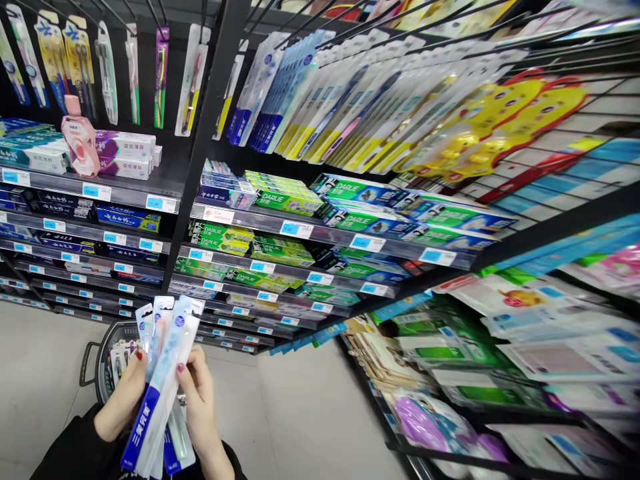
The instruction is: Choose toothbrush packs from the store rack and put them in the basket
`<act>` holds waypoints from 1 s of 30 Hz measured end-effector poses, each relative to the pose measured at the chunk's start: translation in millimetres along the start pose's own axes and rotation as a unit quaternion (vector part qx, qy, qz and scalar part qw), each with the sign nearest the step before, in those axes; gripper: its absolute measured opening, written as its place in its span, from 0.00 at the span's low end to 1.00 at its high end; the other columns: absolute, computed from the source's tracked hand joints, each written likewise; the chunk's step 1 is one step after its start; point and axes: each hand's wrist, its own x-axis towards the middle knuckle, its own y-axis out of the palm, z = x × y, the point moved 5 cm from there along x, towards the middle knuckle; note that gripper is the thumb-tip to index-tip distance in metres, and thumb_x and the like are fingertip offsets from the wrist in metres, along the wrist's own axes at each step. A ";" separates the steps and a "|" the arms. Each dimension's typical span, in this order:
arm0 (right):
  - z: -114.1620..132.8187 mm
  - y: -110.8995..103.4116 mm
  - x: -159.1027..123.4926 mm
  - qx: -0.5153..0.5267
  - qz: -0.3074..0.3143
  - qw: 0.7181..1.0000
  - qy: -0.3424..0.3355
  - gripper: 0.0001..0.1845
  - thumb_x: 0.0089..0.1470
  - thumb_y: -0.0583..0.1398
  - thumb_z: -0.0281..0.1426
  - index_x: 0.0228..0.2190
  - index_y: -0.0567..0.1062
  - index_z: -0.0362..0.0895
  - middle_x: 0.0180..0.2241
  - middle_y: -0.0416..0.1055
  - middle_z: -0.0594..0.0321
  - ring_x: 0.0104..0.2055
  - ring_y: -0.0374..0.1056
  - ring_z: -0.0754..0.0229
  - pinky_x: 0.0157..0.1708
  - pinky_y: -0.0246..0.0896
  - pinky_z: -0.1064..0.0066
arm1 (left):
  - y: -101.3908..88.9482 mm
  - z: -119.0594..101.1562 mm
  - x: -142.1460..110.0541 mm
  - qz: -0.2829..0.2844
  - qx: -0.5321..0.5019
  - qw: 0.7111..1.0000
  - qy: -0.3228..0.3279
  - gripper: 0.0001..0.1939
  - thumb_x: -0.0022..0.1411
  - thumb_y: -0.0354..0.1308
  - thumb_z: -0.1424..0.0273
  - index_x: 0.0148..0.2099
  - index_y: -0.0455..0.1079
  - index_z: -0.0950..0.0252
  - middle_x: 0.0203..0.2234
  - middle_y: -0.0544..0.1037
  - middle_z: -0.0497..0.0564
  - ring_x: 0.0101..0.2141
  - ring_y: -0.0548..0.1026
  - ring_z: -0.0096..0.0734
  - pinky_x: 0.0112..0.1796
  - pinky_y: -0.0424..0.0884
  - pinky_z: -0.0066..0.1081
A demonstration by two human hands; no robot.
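Note:
Several packaged toothbrushes (163,393), in clear and blue blister packs, are fanned out low in the view between my two hands. My left hand (125,397) grips the packs from the left side, its thumb near their upper part. From the right, my right hand (200,393) pinches the front packs with its thumb on their edge and the fingers behind. Under the hands stands a dark grey basket (103,360) with more packaged toothbrushes (120,357) inside, partly hidden by my left hand and the packs.
Hanging toothbrush packs (345,100) fill the hooks ahead. Toothpaste boxes (287,200) lie on the shelves below, with a pink mouthwash bottle (81,143) at left. A second rack (465,360) of packaged goods stands on the right. Grey floor tiles (295,407) show between.

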 end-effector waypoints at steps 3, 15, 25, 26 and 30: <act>-6.2 -6.9 1.2 0.203 -0.029 0.976 0.069 0.09 0.52 0.56 0.39 0.29 0.67 0.47 0.28 0.63 0.65 0.28 0.63 0.62 0.26 0.59 0.72 | 4.2 -9.7 1.3 0.022 0.003 1.000 -0.019 0.16 0.49 0.62 0.59 0.31 0.74 0.69 0.26 0.80 0.55 0.29 0.76 0.41 0.31 0.69 0.31; -9.4 -16.3 19.7 0.678 -0.034 0.732 0.058 0.14 0.62 0.42 0.32 0.28 0.62 0.45 0.11 0.45 0.82 0.05 0.28 0.79 0.05 0.27 0.91 | 9.1 -21.3 3.4 0.061 -0.103 0.990 -0.077 0.06 0.54 0.59 0.68 0.33 0.70 0.66 0.29 0.80 0.54 0.31 0.78 0.41 0.33 0.73 0.36; -0.1 -19.9 39.6 0.602 -0.075 0.794 0.027 0.11 0.61 0.44 0.28 0.31 0.63 0.46 0.14 0.46 0.79 0.08 0.33 0.78 0.09 0.28 0.87 | 7.7 -17.6 4.0 0.031 -0.099 0.990 -0.096 0.09 0.51 0.61 0.67 0.33 0.71 0.67 0.29 0.81 0.54 0.32 0.78 0.42 0.34 0.74 0.35; -0.2 -20.0 39.8 0.600 -0.079 0.796 0.031 0.11 0.61 0.44 0.28 0.31 0.63 0.46 0.14 0.46 0.79 0.08 0.34 0.77 0.09 0.29 0.87 | 7.9 -17.3 4.1 0.035 -0.100 0.990 -0.097 0.08 0.51 0.62 0.67 0.32 0.71 0.67 0.29 0.81 0.55 0.32 0.78 0.42 0.34 0.74 0.35; -6.1 -23.5 36.0 0.512 -0.100 0.851 0.063 0.11 0.60 0.46 0.33 0.27 0.63 0.47 0.12 0.42 0.81 0.07 0.26 0.76 0.08 0.27 0.84 | 7.4 -14.9 4.2 0.057 -0.108 0.988 -0.099 0.07 0.51 0.61 0.67 0.30 0.71 0.67 0.31 0.80 0.57 0.29 0.78 0.44 0.33 0.74 0.39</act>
